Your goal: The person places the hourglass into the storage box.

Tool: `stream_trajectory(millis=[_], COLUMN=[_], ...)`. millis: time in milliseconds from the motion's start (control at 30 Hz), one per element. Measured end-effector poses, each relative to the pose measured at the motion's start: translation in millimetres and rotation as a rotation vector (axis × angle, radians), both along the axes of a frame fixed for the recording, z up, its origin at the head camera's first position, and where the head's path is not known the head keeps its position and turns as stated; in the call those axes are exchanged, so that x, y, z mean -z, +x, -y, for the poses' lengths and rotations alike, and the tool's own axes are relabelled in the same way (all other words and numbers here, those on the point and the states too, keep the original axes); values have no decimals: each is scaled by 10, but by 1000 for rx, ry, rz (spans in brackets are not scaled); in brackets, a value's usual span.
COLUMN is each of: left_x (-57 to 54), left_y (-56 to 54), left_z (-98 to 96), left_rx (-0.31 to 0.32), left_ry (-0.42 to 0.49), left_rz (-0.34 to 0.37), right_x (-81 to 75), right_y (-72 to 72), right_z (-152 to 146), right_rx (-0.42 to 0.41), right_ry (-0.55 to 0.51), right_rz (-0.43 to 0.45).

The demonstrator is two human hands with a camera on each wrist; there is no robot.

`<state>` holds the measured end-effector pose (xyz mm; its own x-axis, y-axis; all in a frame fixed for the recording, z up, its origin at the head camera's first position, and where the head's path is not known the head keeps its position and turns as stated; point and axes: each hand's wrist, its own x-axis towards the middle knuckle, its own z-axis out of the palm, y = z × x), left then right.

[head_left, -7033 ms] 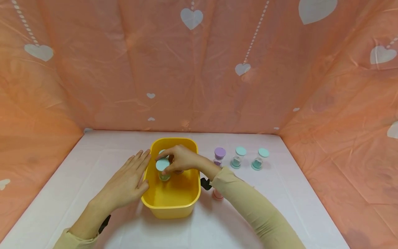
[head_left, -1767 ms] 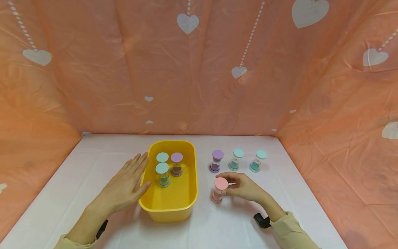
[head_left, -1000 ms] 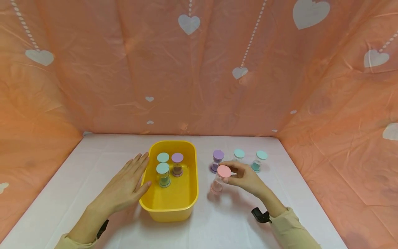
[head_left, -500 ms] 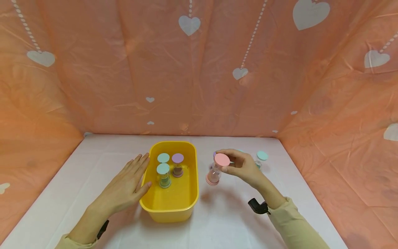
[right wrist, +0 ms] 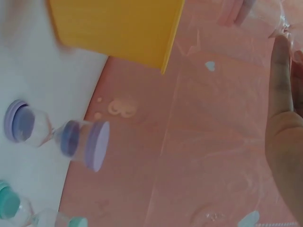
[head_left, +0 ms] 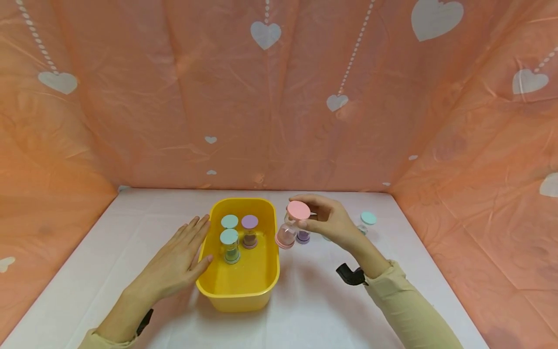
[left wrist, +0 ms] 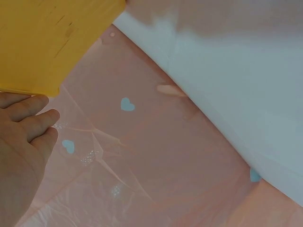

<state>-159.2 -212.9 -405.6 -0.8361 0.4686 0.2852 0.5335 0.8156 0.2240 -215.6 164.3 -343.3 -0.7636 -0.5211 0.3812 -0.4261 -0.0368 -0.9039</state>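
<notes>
My right hand (head_left: 329,220) pinches a pink hourglass (head_left: 288,230) near its top cap, holding it tilted in the air at the right rim of a yellow bin (head_left: 241,303). In the right wrist view, only the base part of that pink hourglass (right wrist: 258,16) shows above my fingers. My left hand (head_left: 172,264) lies with straight fingers against the bin's left rim; the left wrist view shows the fingertips at the yellow wall (left wrist: 52,42). Inside the bin stand a purple-capped hourglass (head_left: 250,228) and two mint-capped ones, the nearer mint hourglass (head_left: 229,245) partly covering the other.
Behind my right hand, a purple hourglass (head_left: 302,237) stands on the white table (head_left: 305,320), partly hidden. A mint hourglass (head_left: 368,219) stands farther right, and another mint hourglass (right wrist: 19,205) is mostly hidden in the head view. An orange heart-patterned sheet (head_left: 270,121) surrounds the table.
My right hand has let go of a mint hourglass in the bin, taken the pink one from the table, lifted it and carried it left to the bin's rim. The left hand stays in place.
</notes>
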Motion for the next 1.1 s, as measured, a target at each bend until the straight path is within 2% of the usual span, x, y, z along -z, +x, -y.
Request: stream_trajectory(millis=[200, 433, 833, 1000, 1100], left_x=[-10, -5, 0, 4, 4], left_y=[7, -1, 5, -2, 0], left_z=[-2, -7, -9, -6, -2], left_rx=[-2, 3, -1, -2, -5], left_ry=[0, 5, 10, 8, 8], left_rz=[1, -16, 3, -1, 0], right_x=[-45, -49, 124, 178, 211], right_y=[-44, -103, -168, -199, -220], right_z=[155, 345, 677, 758, 791], right_rx=[-28, -62, -145, -181, -176], right_ry=[-15, 15, 102, 170, 225], right_rz=[12, 41, 45, 31, 27])
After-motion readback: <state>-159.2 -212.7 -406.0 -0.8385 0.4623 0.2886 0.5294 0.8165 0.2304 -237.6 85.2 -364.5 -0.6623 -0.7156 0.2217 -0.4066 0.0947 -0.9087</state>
